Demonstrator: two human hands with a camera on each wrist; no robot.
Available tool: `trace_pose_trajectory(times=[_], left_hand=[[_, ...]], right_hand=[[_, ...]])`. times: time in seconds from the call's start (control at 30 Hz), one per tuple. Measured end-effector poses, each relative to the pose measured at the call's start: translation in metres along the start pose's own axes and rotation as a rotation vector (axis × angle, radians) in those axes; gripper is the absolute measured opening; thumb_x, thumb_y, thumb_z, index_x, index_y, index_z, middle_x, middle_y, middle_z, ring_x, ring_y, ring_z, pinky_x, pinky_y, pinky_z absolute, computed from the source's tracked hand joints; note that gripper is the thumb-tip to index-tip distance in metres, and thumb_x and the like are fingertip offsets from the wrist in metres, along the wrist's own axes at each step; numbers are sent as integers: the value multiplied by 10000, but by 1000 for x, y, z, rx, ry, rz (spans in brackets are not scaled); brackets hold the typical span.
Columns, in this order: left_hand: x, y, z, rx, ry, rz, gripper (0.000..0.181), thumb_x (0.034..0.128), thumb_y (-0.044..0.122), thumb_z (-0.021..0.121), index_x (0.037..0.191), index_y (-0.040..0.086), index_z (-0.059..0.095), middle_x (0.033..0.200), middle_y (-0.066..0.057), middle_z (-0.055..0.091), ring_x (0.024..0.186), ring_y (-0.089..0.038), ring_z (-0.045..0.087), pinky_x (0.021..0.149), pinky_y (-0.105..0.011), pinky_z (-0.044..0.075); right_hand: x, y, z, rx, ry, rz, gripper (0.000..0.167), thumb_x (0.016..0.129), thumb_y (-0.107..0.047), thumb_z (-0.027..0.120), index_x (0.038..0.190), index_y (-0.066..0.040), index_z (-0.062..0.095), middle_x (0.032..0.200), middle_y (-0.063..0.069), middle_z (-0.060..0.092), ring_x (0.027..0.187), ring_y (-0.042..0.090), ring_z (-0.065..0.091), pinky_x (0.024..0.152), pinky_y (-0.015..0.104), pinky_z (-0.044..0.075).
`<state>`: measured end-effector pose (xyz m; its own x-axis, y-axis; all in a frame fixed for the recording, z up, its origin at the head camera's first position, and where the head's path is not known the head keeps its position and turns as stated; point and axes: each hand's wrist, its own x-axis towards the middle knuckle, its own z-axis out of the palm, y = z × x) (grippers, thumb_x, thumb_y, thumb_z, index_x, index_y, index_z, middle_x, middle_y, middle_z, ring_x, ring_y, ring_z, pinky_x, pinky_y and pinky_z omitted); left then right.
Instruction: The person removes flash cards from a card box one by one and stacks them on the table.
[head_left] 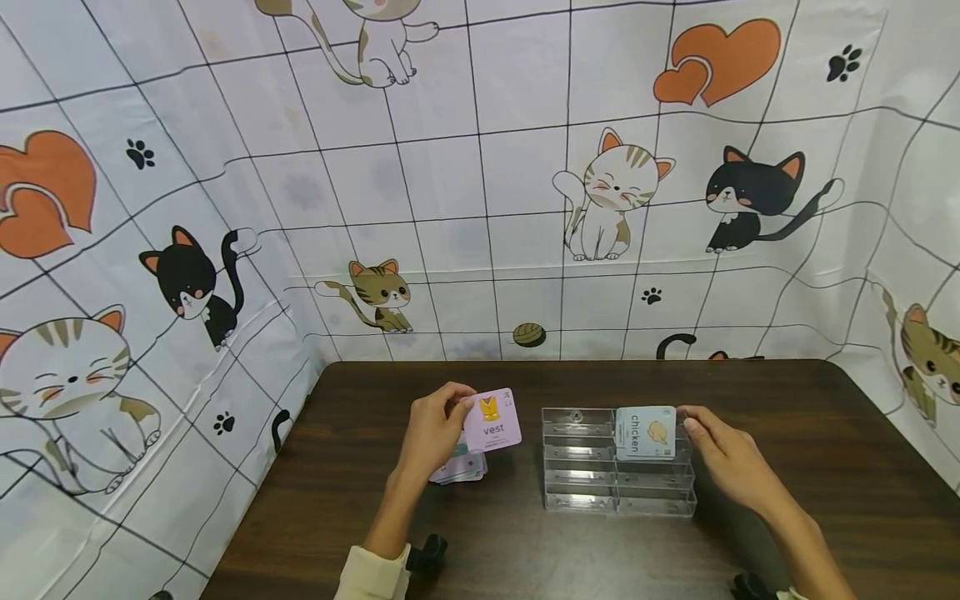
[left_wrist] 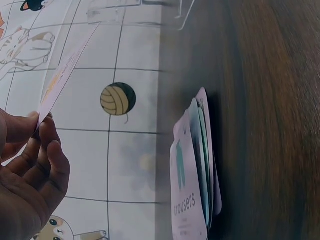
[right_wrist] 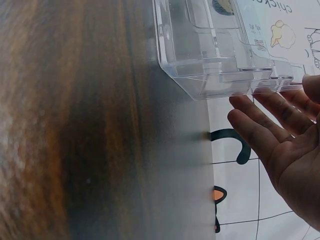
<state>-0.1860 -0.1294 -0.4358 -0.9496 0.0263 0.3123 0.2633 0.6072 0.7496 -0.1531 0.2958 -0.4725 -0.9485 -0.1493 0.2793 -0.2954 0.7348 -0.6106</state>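
My left hand (head_left: 435,427) pinches a pink card (head_left: 492,421) printed with a yellow vest, raised over a small pile of cards (head_left: 459,468). In the left wrist view the held card (left_wrist: 65,75) shows nearly edge-on, and a trousers card (left_wrist: 185,180) tops the pile. A clear stepped card rack (head_left: 581,477) stands to the right, with a blue chicken card (head_left: 645,433) in its upper right part. My right hand (head_left: 723,454) touches the rack's right side; in the right wrist view its fingers (right_wrist: 265,125) are extended against the clear wall.
Everything rests on a dark wooden table (head_left: 495,558). A white sheet (head_left: 517,183) with grid lines and cartoon cats hangs behind the table and along its left. Dark straps (head_left: 427,554) show at the wrists.
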Motion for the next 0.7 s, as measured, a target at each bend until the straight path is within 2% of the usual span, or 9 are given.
trace_pose_trajectory(times=[0.7], left_hand=[[-3, -6, -8, -7, 1, -24, 120, 1040, 100, 698, 1130, 113, 776, 911, -60, 743, 726, -131, 592, 624, -223, 456]], right_hand=[[0, 1, 0, -6, -5, -3, 342, 1163, -193, 456, 1416, -8, 593, 1282, 307, 717, 1160, 543, 698, 906, 710, 545]])
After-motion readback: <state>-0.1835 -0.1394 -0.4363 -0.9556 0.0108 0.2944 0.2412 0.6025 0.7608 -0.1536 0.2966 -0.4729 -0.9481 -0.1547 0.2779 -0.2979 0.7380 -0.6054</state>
